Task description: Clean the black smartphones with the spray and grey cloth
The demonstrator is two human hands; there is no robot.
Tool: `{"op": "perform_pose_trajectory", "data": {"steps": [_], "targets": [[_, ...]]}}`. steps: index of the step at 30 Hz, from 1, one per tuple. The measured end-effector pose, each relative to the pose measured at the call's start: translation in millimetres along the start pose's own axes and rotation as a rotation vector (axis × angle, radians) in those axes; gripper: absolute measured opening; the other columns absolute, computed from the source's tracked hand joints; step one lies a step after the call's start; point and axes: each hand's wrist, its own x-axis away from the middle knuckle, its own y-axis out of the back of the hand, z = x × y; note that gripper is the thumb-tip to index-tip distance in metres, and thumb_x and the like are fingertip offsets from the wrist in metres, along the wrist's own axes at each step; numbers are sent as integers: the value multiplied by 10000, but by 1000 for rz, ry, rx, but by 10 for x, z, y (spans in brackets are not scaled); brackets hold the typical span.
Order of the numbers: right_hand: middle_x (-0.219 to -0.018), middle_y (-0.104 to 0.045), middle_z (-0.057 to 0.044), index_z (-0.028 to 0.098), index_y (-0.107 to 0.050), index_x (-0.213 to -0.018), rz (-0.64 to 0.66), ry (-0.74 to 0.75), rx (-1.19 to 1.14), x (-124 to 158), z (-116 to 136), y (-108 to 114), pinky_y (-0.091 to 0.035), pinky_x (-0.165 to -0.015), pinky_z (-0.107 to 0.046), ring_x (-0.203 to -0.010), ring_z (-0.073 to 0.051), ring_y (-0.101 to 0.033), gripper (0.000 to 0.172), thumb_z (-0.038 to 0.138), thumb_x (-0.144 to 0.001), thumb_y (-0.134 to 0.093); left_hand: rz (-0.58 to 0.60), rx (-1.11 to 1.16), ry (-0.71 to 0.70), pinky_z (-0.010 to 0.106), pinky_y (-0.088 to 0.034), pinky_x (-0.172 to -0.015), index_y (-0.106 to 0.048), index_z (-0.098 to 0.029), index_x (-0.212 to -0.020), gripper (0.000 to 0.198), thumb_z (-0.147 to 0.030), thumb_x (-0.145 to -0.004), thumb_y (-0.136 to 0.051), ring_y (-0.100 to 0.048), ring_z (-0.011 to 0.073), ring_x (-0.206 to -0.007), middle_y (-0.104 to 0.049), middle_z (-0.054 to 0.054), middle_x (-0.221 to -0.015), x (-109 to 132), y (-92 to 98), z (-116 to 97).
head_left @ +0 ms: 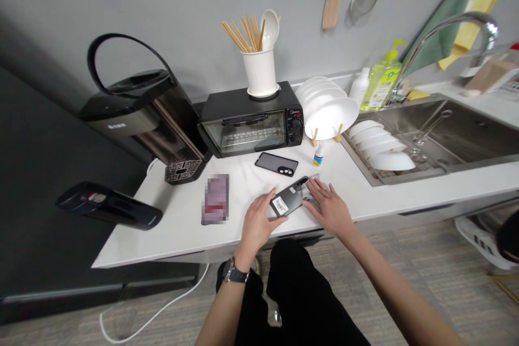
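Observation:
A dark grey phone [288,198] with a white label lies tilted at the front of the white counter [425,186]. My left hand [259,221] pinches its near left corner between thumb and fingers. My right hand [330,208] rests on its right end, fingers curled over it. A second black phone [276,164] lies flat just behind, apart from both hands. A blurred purple rectangular item [215,199] lies to the left of my left hand.
A black toaster oven [251,121] bears a white holder of chopsticks [259,70]. A black water dispenser [141,113] stands left. White plates [330,108] stand in a rack, a small bottle [318,154] before them. The sink [458,135] holds bowls.

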Motion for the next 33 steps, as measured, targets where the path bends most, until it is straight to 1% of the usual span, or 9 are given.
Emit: {"op": "perform_pose_trajectory", "data": {"steps": [4, 7, 12, 15, 18, 22, 27, 30, 33], "targets": [[-1597, -454, -186, 63, -460, -1533, -41, 2, -22, -162, 177, -113, -341, -1234, -568, -1513, -331, -403, 703, 557, -1034, -494, 0, 14, 10, 481, -488, -1108, -434, -291, -1542, 873, -306, -786, -870, -626, 280, -1237, -677, 76, -1343, -4, 1, -3], [-1566, -496, -193, 74, -488, -1519, -34, 38, -81, -210, 451, -196, -330, -1239, -565, -1493, -329, -436, 674, 535, -1029, -515, -1, 17, 11, 480, -498, -1100, -435, -284, -1544, 832, -289, -814, -834, -628, 283, -1238, -668, 85, -1358, -3, 0, 9], [-1567, -484, -219, 44, -447, -1544, 35, 134, -209, -98, 994, -247, -310, -1263, -530, -1494, -315, -437, 719, 533, -1022, -517, 33, 20, -41, 458, -480, -1128, -376, -276, -1582, 802, -182, -862, -716, -581, 267, -1309, -599, 101, -1454, 17, 3, 49], [-1586, -468, -197, 74, -445, -1552, 56, 150, -244, 44, 1107, -179, -325, -1259, -537, -1496, -306, -436, 700, 525, -1023, -521, 46, -6, -7, 455, -493, -1113, -382, -278, -1579, 838, -103, -822, -696, -595, 262, -1279, -618, 94, -1421, 25, -2, 67], [-1593, -477, -149, 124, -442, -1559, 86, 177, -237, 180, 981, -79, -331, -1256, -545, -1489, -281, -448, 647, 501, -1037, -507, 50, -19, 1, 453, -492, -1113, -383, -297, -1575, 883, -94, -795, -744, -591, 259, -1280, -631, 73, -1408, 30, -4, 59], [-1607, -463, -120, 172, -401, -1587, 83, 147, -161, 288, 598, 2, -347, -1239, -551, -1496, -271, -439, 596, 460, -1068, -456, 30, -17, -8, 455, -484, -1121, -386, -307, -1569, 902, -175, -794, -829, -598, 260, -1278, -651, 63, -1388, 29, 6, 18], [-1613, -450, -136, 169, -377, -1599, 26, 58, -74, 224, 202, 17, -362, -1217, -565, -1515, -291, -408, 614, 479, -1072, -437, 5, -12, -39, 476, -476, -1127, -426, -302, -1544, 885, -304, -783, -878, -616, 279, -1267, -674, 69, -1354, 6, 8, -7], [-1613, -443, -160, 127, -385, -1591, 0, 25, -49, 89, 126, -19, -369, -1212, -564, -1518, -306, -400, 665, 523, -1060, -444, -1, -21, -35, 474, -476, -1126, -437, -299, -1538, 882, -292, -777, -883, -623, 276, -1259, -679, 67, -1350, -5, 4, -3], [-1612, -432, -193, 98, -391, -1585, -60, -26, -33, -66, 158, -98, -363, -1212, -577, -1516, -330, -397, 702, 547, -1049, -452, -3, -23, -32, 471, -484, -1118, -438, -299, -1537, 874, -304, -781, -877, -629, 275, -1258, -681, 67, -1351, -8, -1, 3]]}}
